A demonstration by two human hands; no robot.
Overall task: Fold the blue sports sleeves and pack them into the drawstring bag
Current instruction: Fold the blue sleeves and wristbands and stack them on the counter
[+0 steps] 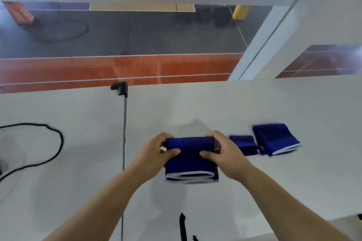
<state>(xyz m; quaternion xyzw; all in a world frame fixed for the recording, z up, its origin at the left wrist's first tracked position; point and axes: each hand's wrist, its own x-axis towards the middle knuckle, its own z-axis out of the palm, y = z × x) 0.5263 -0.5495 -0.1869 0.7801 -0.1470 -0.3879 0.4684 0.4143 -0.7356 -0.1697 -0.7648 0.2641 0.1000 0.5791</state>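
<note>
A blue sports sleeve (pixel 191 164) with white edging, folded over on itself, lies on the white table (pixel 254 103) in front of me. My left hand (pixel 154 154) grips its left side and my right hand (pixel 223 152) grips its right side, thumbs on top. To the right lie a small folded blue sleeve (pixel 244 145) and a larger folded blue sleeve (pixel 276 139) with white edges. At the far left edge a grey piece of fabric (pixel 4 146) with a black cord (pixel 56 143) looping from it may be the drawstring bag; only a sliver shows.
A seam (pixel 124 133) with a black corner bracket (pixel 119 87) splits the table into two panels. A black strap (pixel 182 225) lies at the near edge. Beyond the table is a glass wall with purple lettering, and a sports floor below.
</note>
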